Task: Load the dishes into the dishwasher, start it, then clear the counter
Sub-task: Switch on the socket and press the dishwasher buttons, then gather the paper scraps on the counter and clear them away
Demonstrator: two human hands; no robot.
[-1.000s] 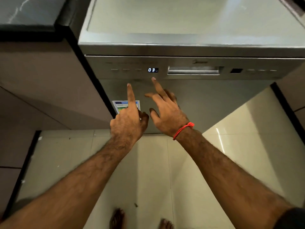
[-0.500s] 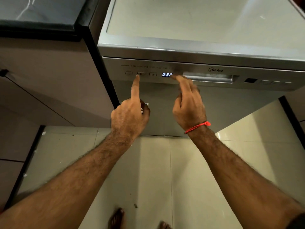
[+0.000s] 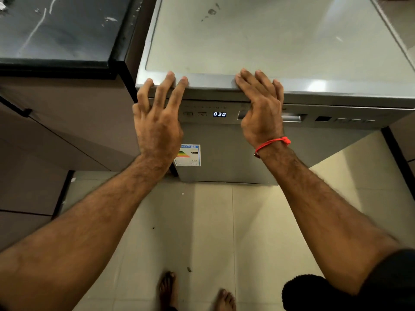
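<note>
Head view, looking down: grey metal dishwasher standing on pale floor tiles, door closed, just beside a brown cabinet with a dark marbled countertop on the left. Left hand spread, fingers almost straight, three fingertips lying on the front edge of the dishwasher top near its front left corner; nothing gripped. Right hand flat and relaxed too, fingers together, tips over the same front edge nearer to the middle, palm covering the left end of the recessed door handle; nothing held. Thin red thread bracelet around the right wrist. Between the two hands, on the control panel, a small blue digital display reading 030, with two small buttons just to its left. Further right on the panel, a dark window and some pale markings, too blurred to read. Low on the door, near its left edge, a white energy label with coloured bars, partly hidden behind the left wrist. On the smooth pale top of the dishwasher, only some small dark smudges near the back. At the bottom edge, two bare feet on the tiles, and some small dark crumbs near them.
</note>
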